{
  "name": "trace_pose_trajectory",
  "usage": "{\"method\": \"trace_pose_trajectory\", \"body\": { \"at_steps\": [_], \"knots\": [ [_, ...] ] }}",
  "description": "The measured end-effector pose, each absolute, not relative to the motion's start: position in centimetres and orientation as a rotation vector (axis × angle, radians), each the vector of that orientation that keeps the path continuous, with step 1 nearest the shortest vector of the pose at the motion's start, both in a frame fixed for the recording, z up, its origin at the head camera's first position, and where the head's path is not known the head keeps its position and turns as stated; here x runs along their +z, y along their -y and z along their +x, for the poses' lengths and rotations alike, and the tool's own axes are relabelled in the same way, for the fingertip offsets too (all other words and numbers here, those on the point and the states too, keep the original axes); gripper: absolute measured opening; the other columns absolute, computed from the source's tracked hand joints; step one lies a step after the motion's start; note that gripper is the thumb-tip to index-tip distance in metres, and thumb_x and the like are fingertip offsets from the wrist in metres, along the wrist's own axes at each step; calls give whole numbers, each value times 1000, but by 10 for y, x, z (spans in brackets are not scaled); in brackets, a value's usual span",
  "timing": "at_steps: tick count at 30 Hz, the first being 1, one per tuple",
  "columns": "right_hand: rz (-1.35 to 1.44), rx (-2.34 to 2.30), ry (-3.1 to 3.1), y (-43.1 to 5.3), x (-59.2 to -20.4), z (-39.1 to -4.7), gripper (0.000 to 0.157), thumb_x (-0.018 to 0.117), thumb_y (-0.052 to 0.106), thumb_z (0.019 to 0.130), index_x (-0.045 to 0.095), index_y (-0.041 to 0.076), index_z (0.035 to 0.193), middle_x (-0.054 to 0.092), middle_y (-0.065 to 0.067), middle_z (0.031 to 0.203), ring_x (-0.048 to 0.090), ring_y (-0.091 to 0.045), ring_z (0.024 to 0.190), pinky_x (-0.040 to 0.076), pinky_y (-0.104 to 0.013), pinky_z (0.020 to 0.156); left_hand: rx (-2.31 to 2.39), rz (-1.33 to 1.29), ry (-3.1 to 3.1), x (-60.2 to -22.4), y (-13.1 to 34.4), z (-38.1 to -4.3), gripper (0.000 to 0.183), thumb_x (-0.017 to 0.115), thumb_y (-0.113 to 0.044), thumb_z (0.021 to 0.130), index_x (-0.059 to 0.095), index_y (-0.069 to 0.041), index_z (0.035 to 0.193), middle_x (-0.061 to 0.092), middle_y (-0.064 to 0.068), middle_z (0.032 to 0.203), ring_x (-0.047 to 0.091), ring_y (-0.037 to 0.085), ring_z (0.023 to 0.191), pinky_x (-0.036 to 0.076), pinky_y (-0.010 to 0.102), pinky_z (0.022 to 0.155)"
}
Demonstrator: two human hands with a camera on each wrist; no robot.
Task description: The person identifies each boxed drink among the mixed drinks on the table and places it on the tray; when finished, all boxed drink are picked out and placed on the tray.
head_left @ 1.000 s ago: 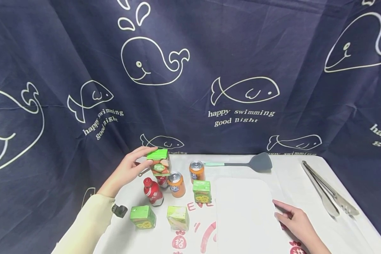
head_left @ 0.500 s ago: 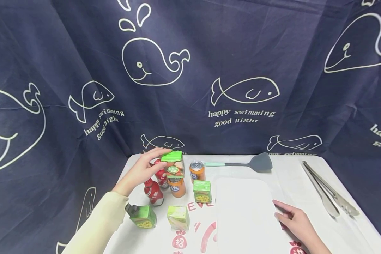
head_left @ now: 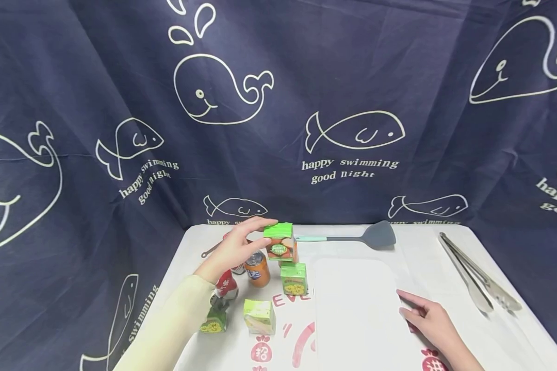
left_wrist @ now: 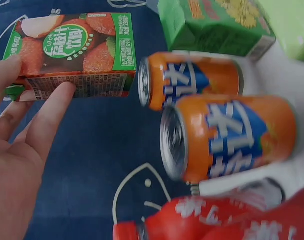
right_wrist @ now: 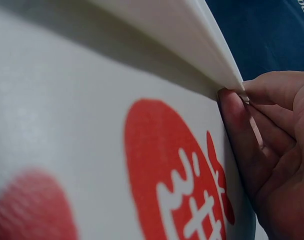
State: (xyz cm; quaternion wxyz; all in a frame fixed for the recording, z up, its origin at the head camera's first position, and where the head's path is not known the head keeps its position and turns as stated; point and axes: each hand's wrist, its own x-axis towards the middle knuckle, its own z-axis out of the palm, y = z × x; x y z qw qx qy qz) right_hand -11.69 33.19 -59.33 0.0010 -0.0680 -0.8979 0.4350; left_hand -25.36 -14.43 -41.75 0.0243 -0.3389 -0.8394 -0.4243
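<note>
Dark blue curtain [head_left: 278, 62] w/ white whales & fish hangs behind a white table [head_left: 422, 257]. Person's L hand [head_left: 235, 248] has thumb & fingers pinched on one end of a juice carton [head_left: 279, 243], so grip's closed only to carton width. Carton's at the fingertips, on the R-hand side of that hand, up at abt can-top height. Two orange cans [left_wrist: 237, 135] stand nr & below L hand; green carton [head_left: 294, 281] just on the near side of the held one; red bottles [left_wrist: 187, 220] under L hand/wrist. Pale green carton [head_left: 260, 317] is on the person's side of L hand. R hand [head_left: 431, 324] pinches edge of a white board [head_left: 357, 314], thumb & fingers almost meeting; board's btwn the hands, so juice carton's well apart from R hand. Spatula [head_left: 379, 235] beyond R hand, tongs [head_left: 478, 273] out to its R.
</note>
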Motion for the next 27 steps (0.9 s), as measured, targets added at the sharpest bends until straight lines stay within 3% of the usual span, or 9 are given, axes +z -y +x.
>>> {"method": "trace_pose_trajectory", "body": {
  "at_steps": [5,13,21,27],
  "knots": [
    [-201,1366,2809,-332,-594,-117,50,77,20,95,64,2,140,56,-2,62,55,-18,51,44,-28,54,-1317,-1065,2605,-424,127,-252,44,75,-21,99,65,-26,142,62,-14,138,59,11,122,51,43,104],
    [-201,1379,2798,-331,-594,-118,50,77,18,95,64,1,140,56,-2,62,56,-18,52,44,-28,56,-1366,-1115,2577,-435,104,-252,45,77,-15,97,66,-17,141,65,-12,131,60,11,118,50,41,105],
    [-212,1409,2799,-331,-593,-117,52,77,19,96,62,-1,141,56,-2,62,57,-18,53,45,-27,56,-1502,-1042,2606,-440,78,-253,46,80,-17,95,68,-22,139,66,-15,125,60,10,112,54,47,98],
    [-222,1415,2802,-332,-593,-115,53,77,20,96,62,-1,142,55,-2,63,58,-17,53,46,-27,56,-1556,-964,2628,-441,58,-251,43,82,-18,93,70,-26,134,67,-15,124,61,11,111,49,54,103]
  ]
}}
